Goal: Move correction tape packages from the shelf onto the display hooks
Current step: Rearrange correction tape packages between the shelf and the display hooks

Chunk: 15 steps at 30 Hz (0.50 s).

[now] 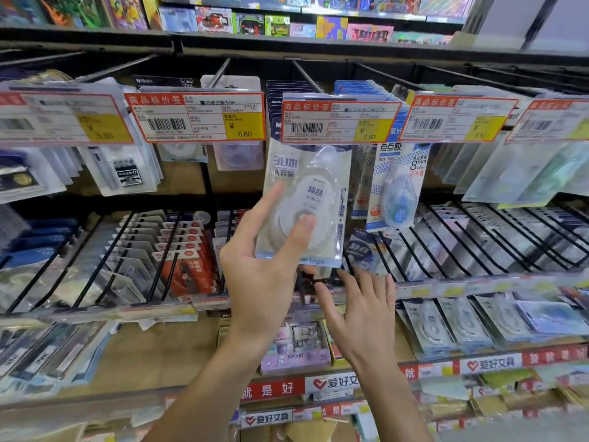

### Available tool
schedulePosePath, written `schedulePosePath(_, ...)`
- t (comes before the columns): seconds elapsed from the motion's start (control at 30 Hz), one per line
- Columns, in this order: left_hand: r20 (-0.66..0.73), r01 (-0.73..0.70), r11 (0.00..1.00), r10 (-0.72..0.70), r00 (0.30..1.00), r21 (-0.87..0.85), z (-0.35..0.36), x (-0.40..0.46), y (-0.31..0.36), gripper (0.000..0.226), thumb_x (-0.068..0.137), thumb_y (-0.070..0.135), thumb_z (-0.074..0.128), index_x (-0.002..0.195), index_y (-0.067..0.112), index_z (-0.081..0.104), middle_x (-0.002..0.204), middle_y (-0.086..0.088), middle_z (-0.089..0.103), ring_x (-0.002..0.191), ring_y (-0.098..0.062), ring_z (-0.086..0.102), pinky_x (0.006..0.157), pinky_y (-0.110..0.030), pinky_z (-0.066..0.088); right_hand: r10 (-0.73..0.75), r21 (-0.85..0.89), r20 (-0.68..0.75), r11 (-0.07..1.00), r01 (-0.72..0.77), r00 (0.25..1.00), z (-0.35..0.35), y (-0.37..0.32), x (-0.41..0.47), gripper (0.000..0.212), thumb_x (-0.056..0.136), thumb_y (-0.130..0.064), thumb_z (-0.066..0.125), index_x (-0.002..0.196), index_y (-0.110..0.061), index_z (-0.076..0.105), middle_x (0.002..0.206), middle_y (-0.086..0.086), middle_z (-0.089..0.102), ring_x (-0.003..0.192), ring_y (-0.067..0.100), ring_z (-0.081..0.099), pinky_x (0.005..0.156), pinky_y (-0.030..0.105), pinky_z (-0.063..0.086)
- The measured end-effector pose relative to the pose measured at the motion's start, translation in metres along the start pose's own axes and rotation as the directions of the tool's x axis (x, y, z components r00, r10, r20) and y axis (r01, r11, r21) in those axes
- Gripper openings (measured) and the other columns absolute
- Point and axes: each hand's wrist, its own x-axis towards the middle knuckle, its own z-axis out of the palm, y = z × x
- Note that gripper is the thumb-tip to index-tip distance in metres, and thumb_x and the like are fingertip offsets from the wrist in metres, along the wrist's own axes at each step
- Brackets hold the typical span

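Here, a black wire-divided shelf point(446, 250) of carded stationery spans behind both hands. The left hand point(264, 282) holds a clear blister-packed white correction tape package point(306, 202), thumb pressed on its front, forefinger along its left edge, just under a red-and-yellow price tag point(338, 122). Below it, the right hand point(360, 314) spreads straight fingers, holding nothing.

Your left hand point(264, 266) holds a package point(306, 202) up just below the middle price tag point(339, 122), your right hand point(360, 311) lies below it before the shelf point(95, 311), and a dot-glue pack point(398, 186) hangs to its right.
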Motion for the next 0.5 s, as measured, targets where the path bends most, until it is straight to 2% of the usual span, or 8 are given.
schedulePosePath(0.1, -0.041, 0.014, 1.000, -0.015, 0.999, -0.024, 0.006, 0.002, -0.003, 0.044, 0.084, 0.023, 0.075, 0.126, 0.024, 0.063, 0.123, 0.013, 0.068, 0.119, -0.006, 0.062, 0.096, -0.037, 0.055, 0.001, 0.000, -0.013, 1.000, -0.001, 1.000, 0.001, 0.000, 0.000, 0.079, 0.096, -0.072, 0.020, 0.121, -0.016, 0.069, 0.125, 0.007, 0.065, 0.125, 0.026, 0.053, 0.121, 0.051, 0.018)
schedulePosePath(0.13, -0.035, 0.023, 0.999, -0.024, 0.999, -0.032, 0.008, 0.002, -0.003, 0.041, 0.085, 0.020, 0.075, 0.124, 0.023, 0.064, 0.122, 0.011, 0.069, 0.115, -0.008, 0.065, 0.090, -0.033, 0.058, 0.002, 0.003, -0.020, 1.000, -0.002, 1.000, 0.002, 0.000, 0.000, 0.079, 0.096, -0.072, 0.021, 0.120, -0.015, 0.070, 0.124, 0.007, 0.066, 0.124, 0.027, 0.054, 0.120, 0.051, 0.019)
schedulePosePath(0.23, -0.019, 0.059, 0.995, -0.061, 0.998, -0.086, 0.012, 0.006, -0.010, 0.038, 0.087, 0.013, 0.075, 0.122, 0.025, 0.065, 0.124, 0.007, 0.067, 0.095, -0.026, 0.072, 0.057, -0.027, 0.060, 0.002, 0.001, -0.035, 1.000, -0.002, 0.999, 0.002, 0.000, 0.000, 0.078, 0.096, -0.071, 0.021, 0.118, -0.015, 0.071, 0.123, 0.008, 0.066, 0.122, 0.028, 0.055, 0.120, 0.052, 0.021)
schedulePosePath(0.27, -0.028, 0.058, 0.995, -0.061, 0.998, -0.083, 0.012, 0.007, -0.015, 0.038, 0.087, 0.012, 0.075, 0.122, 0.025, 0.065, 0.125, 0.006, 0.066, 0.091, -0.028, 0.073, 0.054, -0.026, 0.058, 0.000, 0.001, -0.036, 1.000, 0.000, 0.999, 0.002, 0.001, -0.001, 0.077, 0.096, -0.071, 0.022, 0.118, -0.015, 0.071, 0.122, 0.008, 0.066, 0.122, 0.028, 0.055, 0.119, 0.052, 0.021)
schedulePosePath(0.33, -0.048, 0.044, 0.997, -0.048, 0.998, -0.068, 0.013, 0.010, -0.024, 0.039, 0.087, 0.012, 0.076, 0.123, 0.025, 0.066, 0.124, 0.001, 0.066, 0.093, -0.025, 0.072, 0.056, -0.027, 0.059, -0.003, 0.005, -0.042, 1.000, 0.003, 0.999, 0.002, 0.001, -0.001, 0.075, 0.096, -0.070, 0.024, 0.117, -0.016, 0.071, 0.120, 0.007, 0.067, 0.121, 0.027, 0.055, 0.119, 0.052, 0.021)
schedulePosePath(0.4, -0.073, -0.002, 1.000, 0.001, 0.997, -0.015, 0.013, 0.013, -0.033, 0.040, 0.086, 0.014, 0.077, 0.121, 0.031, 0.066, 0.120, 0.001, 0.066, 0.103, -0.017, 0.070, 0.072, -0.027, 0.060, -0.004, 0.001, -0.043, 1.000, 0.004, 0.999, 0.003, 0.000, 0.000, 0.075, 0.097, -0.070, 0.024, 0.117, -0.016, 0.071, 0.120, 0.007, 0.067, 0.122, 0.027, 0.055, 0.120, 0.051, 0.021)
schedulePosePath(0.47, -0.098, -0.064, 0.995, 0.071, 0.993, 0.074, 0.014, 0.018, -0.042, 0.042, 0.085, 0.016, 0.078, 0.118, 0.038, 0.063, 0.116, -0.001, 0.064, 0.110, -0.007, 0.064, 0.089, -0.020, 0.052, -0.006, -0.009, -0.050, 1.000, 0.005, 0.999, 0.003, 0.000, 0.000, 0.075, 0.097, -0.070, 0.024, 0.116, -0.015, 0.072, 0.120, 0.007, 0.067, 0.121, 0.027, 0.055, 0.120, 0.051, 0.021)
schedulePosePath(0.5, -0.106, -0.076, 0.993, 0.085, 0.991, 0.087, 0.015, 0.020, -0.047, 0.043, 0.085, 0.015, 0.078, 0.117, 0.038, 0.062, 0.115, -0.003, 0.061, 0.109, -0.002, 0.062, 0.089, -0.015, 0.050, -0.008, -0.011, -0.055, 1.000, 0.007, 0.998, 0.004, 0.001, 0.000, 0.075, 0.097, -0.070, 0.024, 0.115, -0.015, 0.072, 0.119, 0.007, 0.067, 0.120, 0.027, 0.056, 0.119, 0.051, 0.022)
